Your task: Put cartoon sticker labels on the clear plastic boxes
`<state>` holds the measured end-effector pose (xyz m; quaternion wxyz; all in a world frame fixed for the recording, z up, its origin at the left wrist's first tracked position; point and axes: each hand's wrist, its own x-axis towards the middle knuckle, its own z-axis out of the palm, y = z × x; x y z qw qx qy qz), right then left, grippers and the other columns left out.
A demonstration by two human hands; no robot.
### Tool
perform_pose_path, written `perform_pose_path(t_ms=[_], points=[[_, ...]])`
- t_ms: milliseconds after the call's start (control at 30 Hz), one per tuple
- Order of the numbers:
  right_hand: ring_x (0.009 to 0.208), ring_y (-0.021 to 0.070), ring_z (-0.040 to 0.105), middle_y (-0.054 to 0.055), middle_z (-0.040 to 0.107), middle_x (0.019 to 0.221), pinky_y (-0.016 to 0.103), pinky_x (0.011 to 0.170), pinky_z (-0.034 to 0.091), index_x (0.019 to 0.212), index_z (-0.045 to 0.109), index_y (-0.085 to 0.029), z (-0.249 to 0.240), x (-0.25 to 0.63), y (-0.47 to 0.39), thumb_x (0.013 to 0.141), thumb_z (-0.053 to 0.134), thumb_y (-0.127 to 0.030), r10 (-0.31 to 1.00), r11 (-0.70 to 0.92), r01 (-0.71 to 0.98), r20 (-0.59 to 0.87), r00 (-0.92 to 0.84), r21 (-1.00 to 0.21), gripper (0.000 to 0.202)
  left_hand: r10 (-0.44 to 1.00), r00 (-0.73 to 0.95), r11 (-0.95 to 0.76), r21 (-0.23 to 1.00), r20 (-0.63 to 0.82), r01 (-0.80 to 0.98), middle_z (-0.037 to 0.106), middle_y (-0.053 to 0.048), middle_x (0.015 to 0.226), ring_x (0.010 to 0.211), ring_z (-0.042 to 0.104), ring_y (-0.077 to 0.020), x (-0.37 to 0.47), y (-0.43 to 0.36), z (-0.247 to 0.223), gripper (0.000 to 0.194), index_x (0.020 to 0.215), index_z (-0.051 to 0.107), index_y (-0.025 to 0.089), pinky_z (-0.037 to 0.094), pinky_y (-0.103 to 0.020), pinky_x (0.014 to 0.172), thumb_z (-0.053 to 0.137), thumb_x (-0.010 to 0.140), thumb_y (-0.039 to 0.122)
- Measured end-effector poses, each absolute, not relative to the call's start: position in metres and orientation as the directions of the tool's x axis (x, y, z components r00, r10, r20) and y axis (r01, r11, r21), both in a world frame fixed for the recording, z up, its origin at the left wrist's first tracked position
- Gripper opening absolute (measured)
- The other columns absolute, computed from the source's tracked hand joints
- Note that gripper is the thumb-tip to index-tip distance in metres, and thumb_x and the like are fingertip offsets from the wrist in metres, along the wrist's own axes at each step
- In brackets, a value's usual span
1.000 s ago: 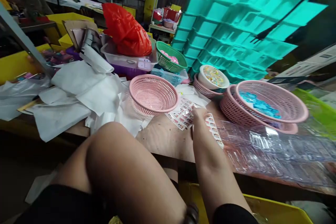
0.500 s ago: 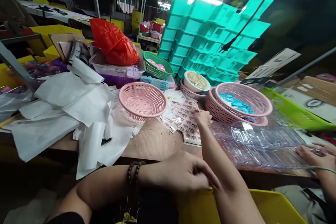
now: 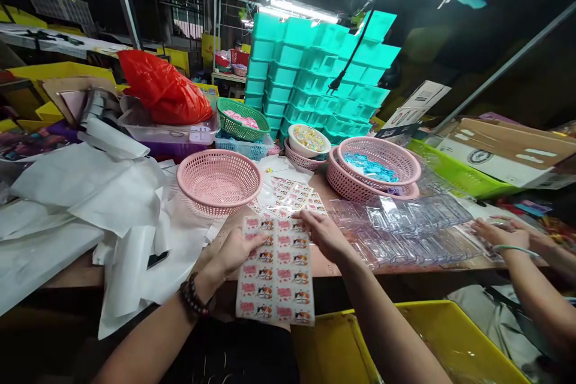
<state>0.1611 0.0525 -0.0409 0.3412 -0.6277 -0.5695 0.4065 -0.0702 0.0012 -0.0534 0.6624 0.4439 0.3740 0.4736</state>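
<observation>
A sheet of printed cat stickers (image 3: 275, 279) hangs between my two hands over the table's front edge. My left hand (image 3: 234, 250) grips its left side, thumb on the printed face. At the upper right corner, my right hand (image 3: 323, 231) pinches the same sheet. Behind it, more sticker sheets (image 3: 294, 195) lie on the table. To their left stands a pink basket (image 3: 219, 180) with nothing visible inside. Clear plastic cases (image 3: 405, 240) lie in rows to the right of my right hand.
White backing paper (image 3: 112, 192) is heaped at the left. Pink baskets with blue pieces (image 3: 373, 165) and a white bowl (image 3: 309, 140) stand behind. Teal bins (image 3: 315, 78) rise farther back. Another person's hands (image 3: 504, 237) are at the right; a yellow crate (image 3: 432, 336) sits below the table.
My right hand has pulled back with a sticker sheet from the pile. My left hand has moved up and left and taken hold of the sheet. The view has shifted right.
</observation>
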Motion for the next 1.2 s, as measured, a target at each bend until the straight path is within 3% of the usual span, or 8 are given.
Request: perform_pose_path(t_ms=[67,333,600,767,900,1000,1100,1200], points=[[0.096,0.0249,0.07,0.014,0.071,0.113,0.038,0.079,0.059,0.11,0.068,-0.013,-0.041,0.15,0.093,0.1,0.04,-0.055,0.988,-0.131,0.495,-0.073,0.135,-0.859,0.052,0.952,0.275,0.21,0.943,-0.136,-0.259,0.078,-0.011,0.086,0.076,0.073,-0.0243,-0.081,-0.015,-0.061,0.05,0.097,0.073,0.011,0.061,-0.037,0.069,0.082,0.071,0.053],[0.107,0.024,0.064,0.009,0.062,0.127,0.044,0.089,0.056,0.127,0.059,-0.017,-0.035,0.109,0.208,0.096,0.062,-0.037,0.985,-0.065,0.704,0.068,0.159,-0.708,0.037,0.914,0.376,0.243,0.948,-0.153,-0.204,0.08,-0.012,0.088,0.085,0.074,-0.0274,-0.112,-0.058,-0.074,0.044,0.089,0.08,0.013,0.059,-0.035,0.078,0.078,0.076,0.055],[0.116,0.0281,0.063,0.013,0.067,0.123,0.047,0.102,0.05,0.089,0.068,-0.023,-0.09,0.153,0.089,0.092,0.054,-0.026,0.926,0.315,0.783,0.356,-0.129,-0.536,0.014,0.935,0.282,0.278,0.938,-0.215,-0.208,0.079,-0.009,0.084,0.077,0.072,-0.0235,-0.125,-0.051,-0.081,0.045,0.085,0.078,0.013,0.058,-0.034,0.075,0.077,0.076,0.057],[0.109,0.0274,0.066,0.015,0.067,0.125,0.048,0.098,0.052,0.095,0.069,-0.023,-0.11,0.15,0.023,0.091,0.054,-0.031,0.879,0.432,0.761,0.414,-0.235,-0.484,0.018,0.946,0.27,0.242,0.947,-0.181,-0.213,0.08,-0.01,0.09,0.085,0.074,-0.0255,-0.126,-0.05,-0.08,0.043,0.096,0.078,0.013,0.059,-0.036,0.08,0.079,0.076,0.051],[0.113,0.0299,0.061,0.016,0.061,0.129,0.049,0.097,0.05,0.108,0.068,-0.023,-0.083,0.139,-0.009,0.089,0.059,-0.038,0.823,0.46,0.68,0.561,-0.086,-0.57,0.026,0.92,0.333,0.286,0.933,-0.204,-0.218,0.08,-0.012,0.092,0.087,0.074,-0.0275,-0.132,-0.055,-0.085,0.042,0.096,0.078,0.011,0.06,-0.039,0.08,0.079,0.077,0.049],[0.105,0.0262,0.063,0.011,0.065,0.118,0.04,0.085,0.054,0.11,0.065,-0.024,-0.061,0.128,-0.036,0.088,0.062,-0.047,0.932,0.363,0.369,0.33,-0.152,-0.856,0.032,0.891,0.399,0.303,0.938,-0.216,-0.169,0.08,-0.014,0.088,0.083,0.075,-0.0283,-0.134,-0.058,-0.09,0.044,0.088,0.078,0.01,0.061,-0.041,0.08,0.08,0.074,0.052],[0.079,0.0196,0.066,0.004,0.07,0.088,0.033,0.071,0.054,0.087,0.064,-0.022,-0.052,0.116,-0.055,0.078,0.075,-0.051,0.95,-0.001,0.098,-0.031,-0.31,-0.995,0.032,0.935,0.291,0.231,0.971,-0.202,-0.068,0.079,-0.015,0.092,0.084,0.075,-0.0297,-0.132,-0.061,-0.088,0.047,0.094,0.076,0.01,0.062,-0.044,0.078,0.073,0.08,0.055],[0.065,0.0146,0.06,-0.001,0.066,0.07,0.028,0.063,0.05,0.075,0.061,-0.021,-0.053,0.104,-0.068,0.072,0.083,-0.048,0.964,-0.129,-0.012,-0.122,-0.237,-0.992,0.034,0.979,-0.068,-0.17,0.954,0.192,0.247,0.07,-0.018,0.123,0.111,0.069,-0.033,-0.13,-0.067,-0.076,0.051,0.12,0.066,0.015,0.056,-0.049,0.096,0.075,0.08,0.046]])
